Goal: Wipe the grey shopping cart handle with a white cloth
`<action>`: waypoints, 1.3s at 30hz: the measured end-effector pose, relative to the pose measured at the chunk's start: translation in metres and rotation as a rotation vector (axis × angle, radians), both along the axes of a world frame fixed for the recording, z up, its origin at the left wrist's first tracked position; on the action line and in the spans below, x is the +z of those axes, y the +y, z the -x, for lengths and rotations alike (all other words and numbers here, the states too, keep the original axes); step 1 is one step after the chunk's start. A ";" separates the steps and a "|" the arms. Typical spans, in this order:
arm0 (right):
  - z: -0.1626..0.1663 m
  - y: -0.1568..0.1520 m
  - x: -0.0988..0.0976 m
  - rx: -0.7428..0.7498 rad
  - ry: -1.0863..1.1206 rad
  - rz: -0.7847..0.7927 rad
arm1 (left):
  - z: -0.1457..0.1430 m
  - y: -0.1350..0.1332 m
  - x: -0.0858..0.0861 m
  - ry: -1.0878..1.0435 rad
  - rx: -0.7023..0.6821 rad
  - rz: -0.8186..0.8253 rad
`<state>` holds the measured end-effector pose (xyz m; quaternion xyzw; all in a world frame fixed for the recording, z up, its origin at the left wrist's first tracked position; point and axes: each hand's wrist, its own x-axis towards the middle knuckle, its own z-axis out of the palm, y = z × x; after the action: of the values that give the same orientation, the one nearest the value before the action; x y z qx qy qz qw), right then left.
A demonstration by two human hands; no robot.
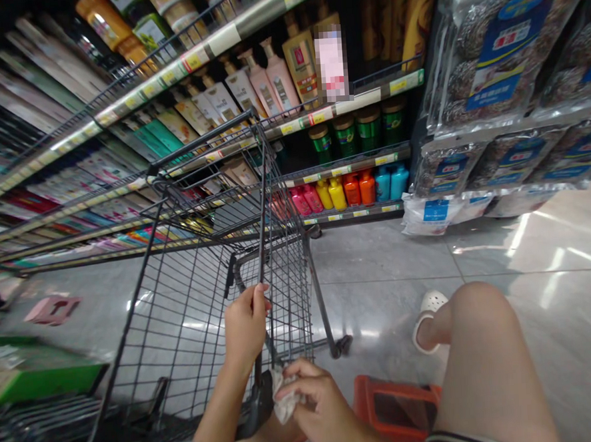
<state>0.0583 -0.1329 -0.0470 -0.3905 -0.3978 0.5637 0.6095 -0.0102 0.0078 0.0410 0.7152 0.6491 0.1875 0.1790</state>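
Observation:
A black wire shopping cart (198, 267) stands right in front of me in a store aisle. My left hand (246, 327) is closed round a wire of the cart's near right side. Just below it, my right hand (319, 406) is closed on a small white crumpled cloth (283, 398), held against the lower part of the cart's frame. I am sitting low on an orange stool (394, 408), with my right knee (483, 343) raised beside it.
Shelves of bottles (344, 191) and boxed goods run along the left and back. Stacked bags of scouring pads (505, 55) fill the right. A pink stool (53, 308) and a green crate (39, 380) sit on the grey tiled floor at left.

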 end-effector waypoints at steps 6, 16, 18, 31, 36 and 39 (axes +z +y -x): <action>0.007 0.015 -0.004 -0.124 0.078 0.034 | -0.001 -0.002 0.002 0.038 -0.036 0.001; -0.003 0.092 -0.013 -0.296 0.095 0.075 | 0.002 -0.001 0.002 0.083 -0.034 -0.001; -0.006 0.106 -0.015 -0.302 0.074 0.065 | 0.002 -0.001 0.002 0.096 -0.037 -0.005; -0.031 0.232 -0.019 -0.622 -0.156 0.070 | 0.001 -0.003 0.000 0.084 -0.034 -0.006; -0.031 0.234 -0.033 -0.493 -0.192 0.015 | 0.001 -0.003 -0.001 0.101 -0.037 -0.018; -0.029 0.217 -0.039 -0.462 -0.179 -0.045 | 0.001 -0.003 -0.002 0.121 -0.037 -0.040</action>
<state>0.0877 0.0842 -0.0864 -0.5060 -0.3628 0.3636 0.6929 -0.0114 0.0044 0.0388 0.7405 0.6414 0.1536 0.1288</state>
